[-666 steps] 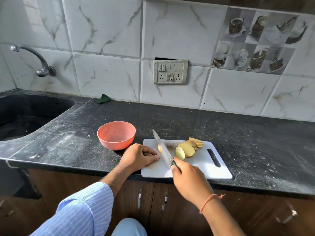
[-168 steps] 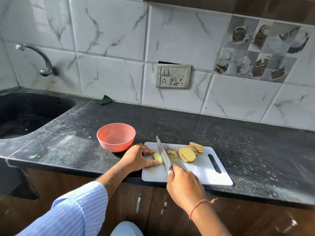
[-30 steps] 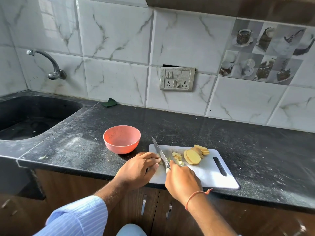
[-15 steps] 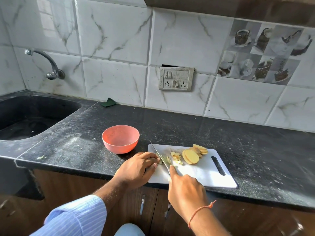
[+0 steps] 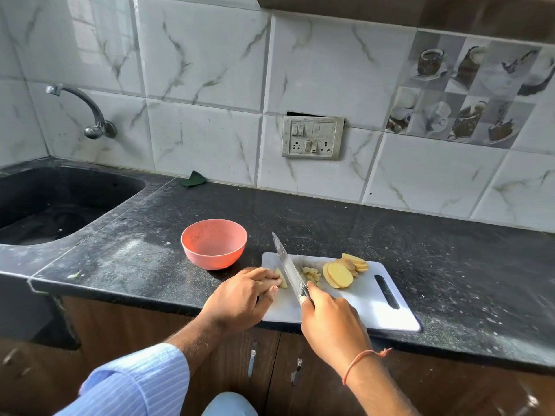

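A white cutting board lies at the counter's front edge. My right hand grips the handle of a knife whose blade points away and is raised at the tip. My left hand holds a small potato piece with curled fingers, just left of the blade. Right of the blade sits a little heap of diced potato. Beyond that, potato slices lean in an overlapping row.
An empty pink bowl stands on the black counter left of the board. A dark sink with a wall tap is at far left. A green scrub pad lies by the tiled wall. Cabinet doors are below.
The knife tip has lifted off the board since half a second ago. My left hand still holds the potato piece in the same spot. The diced heap has grown over the past seconds.
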{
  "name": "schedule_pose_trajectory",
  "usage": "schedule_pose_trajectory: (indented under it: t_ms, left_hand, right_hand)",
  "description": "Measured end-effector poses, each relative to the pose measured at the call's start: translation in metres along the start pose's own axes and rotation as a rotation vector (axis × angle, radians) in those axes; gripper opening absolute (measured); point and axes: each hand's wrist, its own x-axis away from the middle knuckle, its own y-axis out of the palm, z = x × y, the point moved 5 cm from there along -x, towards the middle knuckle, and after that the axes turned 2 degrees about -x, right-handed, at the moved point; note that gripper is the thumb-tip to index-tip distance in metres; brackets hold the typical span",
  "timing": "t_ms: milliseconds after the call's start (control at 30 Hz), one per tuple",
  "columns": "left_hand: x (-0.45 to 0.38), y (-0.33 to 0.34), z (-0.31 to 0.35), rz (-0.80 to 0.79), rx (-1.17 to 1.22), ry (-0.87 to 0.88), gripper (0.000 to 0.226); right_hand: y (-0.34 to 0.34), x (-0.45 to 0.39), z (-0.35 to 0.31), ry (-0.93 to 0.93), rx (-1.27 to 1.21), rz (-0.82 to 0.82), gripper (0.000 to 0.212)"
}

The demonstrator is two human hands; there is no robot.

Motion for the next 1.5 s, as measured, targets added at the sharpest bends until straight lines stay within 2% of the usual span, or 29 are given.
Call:
schedule_pose_trajectory:
  t_ms: [667, 933, 1033, 1267, 1500]
  left_hand:
    - [0.001, 0.000, 0.000, 0.042, 0.016, 0.003, 0.046]
    - [0.001, -0.001, 0.000, 0.044, 0.020, -0.001, 0.043]
    - [0.002, -0.002, 0.000, 0.035, 0.010, 0.003, 0.045]
    - [0.002, -0.006, 0.006, -0.004, -0.014, -0.006, 0.047]
    - [0.002, -0.001, 0.003, -0.011, -0.025, -0.011, 0.047]
  right_hand:
    - [0.015, -0.011, -0.031, 0.001, 0.199, -0.103, 0.056]
    - [0.015, 0.018, -0.013, -0.039, 0.311, -0.147, 0.060]
    - [0.012, 0.018, -0.009, -0.019, 0.247, -0.111, 0.053]
    - [0.008, 0.001, 0.011, 0.120, -0.099, -0.118, 0.025]
    - [-0.004, 0.004, 0.005, 0.055, -0.104, -0.036, 0.032]
